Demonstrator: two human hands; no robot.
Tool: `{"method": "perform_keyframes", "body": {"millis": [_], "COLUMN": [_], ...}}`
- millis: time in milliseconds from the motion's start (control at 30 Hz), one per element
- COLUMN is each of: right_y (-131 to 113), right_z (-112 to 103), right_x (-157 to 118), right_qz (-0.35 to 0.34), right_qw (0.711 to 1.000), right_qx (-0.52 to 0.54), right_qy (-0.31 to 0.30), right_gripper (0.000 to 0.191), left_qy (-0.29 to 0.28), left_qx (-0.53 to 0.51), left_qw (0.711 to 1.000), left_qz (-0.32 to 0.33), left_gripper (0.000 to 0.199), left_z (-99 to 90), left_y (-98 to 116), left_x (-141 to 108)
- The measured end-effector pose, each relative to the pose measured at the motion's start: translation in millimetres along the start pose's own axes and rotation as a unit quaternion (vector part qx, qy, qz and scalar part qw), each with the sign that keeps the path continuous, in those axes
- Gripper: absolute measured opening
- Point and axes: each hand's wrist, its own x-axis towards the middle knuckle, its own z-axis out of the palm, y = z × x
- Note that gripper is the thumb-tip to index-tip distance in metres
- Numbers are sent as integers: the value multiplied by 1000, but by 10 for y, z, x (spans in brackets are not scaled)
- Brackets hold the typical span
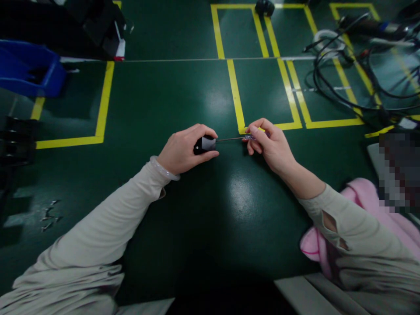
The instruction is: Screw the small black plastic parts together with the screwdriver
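My left hand is closed around a small black and grey device, steadying it low over the green tabletop. In my right hand is a screwdriver, pinched by its clear purplish handle between thumb and fingers. Its thin metal shaft points left, and the tip meets the right end of the device or lies right at it. Whether the tip sits in a screw I cannot tell. My fingers hide part of the handle and of the device.
Several small screws lie at the left. A blue bin stands at the far left and black cables coil at the right. Yellow tape marks the green surface. A pink cloth lies by my right arm.
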Motion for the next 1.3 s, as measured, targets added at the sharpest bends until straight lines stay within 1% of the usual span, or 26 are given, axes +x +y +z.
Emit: {"method": "perform_keyframes", "body": {"millis": [233, 467, 667, 867, 967, 1100, 1300], "right_y": [-6, -31, -12, -22, -11, 1, -15], "right_z": [4, 8, 8, 9, 7, 2, 2], "right_x": [1, -6, 1, -10, -5, 1, -7], "right_qz": [-7, 1, -8, 4, 0, -13, -2], "right_qw": [1000, 1000, 1000, 1000, 1000, 1000, 1000], "right_qx": [-9, -15, -11, -18, -16, -16, -16], "right_qy": [12, -4, 13, 0, 3, 7, -1], "right_gripper": [27, 34, 29, 32, 30, 28, 31], "left_qy": [0, -2, 3, 1, -2, 0, 7], "left_qx": [-1, -1, -1, -3, -2, -3, -3], "left_qw": [1000, 1000, 1000, 1000, 1000, 1000, 1000], "left_qz": [0, -8, 3, -3, -8, -4, 8], "left_gripper": [39, 40, 39, 39, 39, 39, 39], "left_z": [-2, -5, 5, 0, -2, 1, 1], "left_y": [4, 11, 1, 8, 11, 4, 3], "left_x": [1, -1, 3, 2, 2, 0, 0]}}
